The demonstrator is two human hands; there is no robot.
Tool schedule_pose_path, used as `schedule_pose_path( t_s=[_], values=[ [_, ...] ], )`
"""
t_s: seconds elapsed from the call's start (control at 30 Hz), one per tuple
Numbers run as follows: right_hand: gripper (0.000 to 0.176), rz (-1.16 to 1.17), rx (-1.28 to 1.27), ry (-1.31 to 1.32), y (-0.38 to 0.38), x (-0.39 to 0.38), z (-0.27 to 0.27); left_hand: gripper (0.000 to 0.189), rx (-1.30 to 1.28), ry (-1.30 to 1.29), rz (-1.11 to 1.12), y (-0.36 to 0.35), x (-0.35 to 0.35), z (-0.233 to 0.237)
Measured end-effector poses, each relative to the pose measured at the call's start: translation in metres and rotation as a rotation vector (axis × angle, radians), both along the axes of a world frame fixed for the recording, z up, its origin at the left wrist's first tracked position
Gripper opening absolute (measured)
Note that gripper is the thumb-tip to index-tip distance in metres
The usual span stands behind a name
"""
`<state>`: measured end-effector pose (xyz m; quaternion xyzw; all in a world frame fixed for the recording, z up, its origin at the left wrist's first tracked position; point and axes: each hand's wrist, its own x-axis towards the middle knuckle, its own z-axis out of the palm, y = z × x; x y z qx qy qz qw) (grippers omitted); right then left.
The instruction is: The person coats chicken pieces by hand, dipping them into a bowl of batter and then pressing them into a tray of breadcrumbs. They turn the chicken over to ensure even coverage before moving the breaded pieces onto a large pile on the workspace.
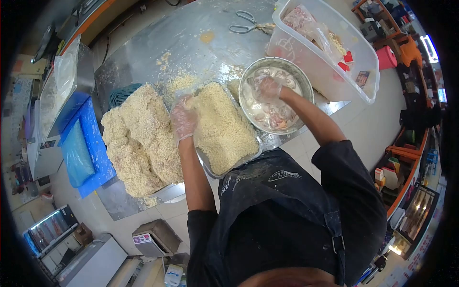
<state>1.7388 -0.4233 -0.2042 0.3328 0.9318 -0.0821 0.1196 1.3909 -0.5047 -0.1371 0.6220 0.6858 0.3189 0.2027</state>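
My left hand (184,118), in a clear plastic glove, lies at the left side of a metal tray (260,147) filled with pale breadcrumbs (220,129). Its fingers look loosely stretched along the crumbs, with nothing visible in them. To the right stands a round metal bowl (309,81) of raw meat pieces (277,116) in whitish batter. My right hand (269,89), also gloved, reaches down into this bowl; its fingertips are hidden among the meat and batter. Left of the tray rises a big heap of crumb-coated pieces (138,138), close beside my left hand.
A translucent plastic tub (306,57) holding bags and crumbs stands beyond the bowl. Scissors (243,23) lie at the far side of the metal table (191,28). A dark teal cloth (125,94) sits behind the heap; a blue bag (76,155) is at the left.
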Motion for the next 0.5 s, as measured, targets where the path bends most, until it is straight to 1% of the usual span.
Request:
schedule_pose_path(
  t_s=[0.07, 0.13, 0.17, 0.23, 0.27, 0.33, 0.4, 0.43, 0.47, 0.5],
  values=[
    [0.028, -0.111, -0.169, 0.293, -0.001, 0.015, 0.009, 0.027, -0.002, -0.006, -0.042, -0.001, -0.001, 0.001],
    [0.031, -0.335, -0.256, 0.752, -0.027, 0.015, 0.068, 0.028, -0.046, -0.006, -0.068, -0.007, -0.006, -0.009],
    [0.033, -0.455, -0.304, 0.981, -0.034, 0.016, 0.091, 0.034, -0.145, -0.025, -0.049, -0.01, -0.007, -0.005],
    [0.042, -0.6, -0.39, 0.958, -0.041, 0.028, 0.121, 0.045, -0.352, -0.064, -0.038, -0.014, -0.004, 0.011],
    [0.047, -0.683, -0.422, 0.945, -0.046, 0.038, 0.128, 0.051, -0.349, -0.005, -0.061, -0.016, 0.003, 0.016],
    [0.052, -0.77, -0.377, 0.685, -0.053, 0.071, 0.108, 0.063, -0.337, 0.111, -0.114, -0.024, 0.022, 0.023],
    [0.055, -0.808, -0.412, 0.782, -0.059, 0.094, 0.092, 0.07, -0.282, 0.378, -0.374, -0.027, 0.039, 0.027],
    [0.055, -0.799, -0.469, 1.013, -0.062, 0.099, 0.087, 0.071, -0.299, 0.472, -0.429, -0.033, 0.046, 0.029],
    [0.055, -0.789, -0.485, 1.063, -0.062, 0.107, 0.085, 0.073, -0.31, 0.565, -0.486, -0.04, 0.054, 0.034],
    [0.054, -0.777, -0.502, 1.113, -0.062, 0.103, 0.099, 0.072, -0.365, 0.623, -0.478, -0.051, 0.066, 0.044]
  ],
)
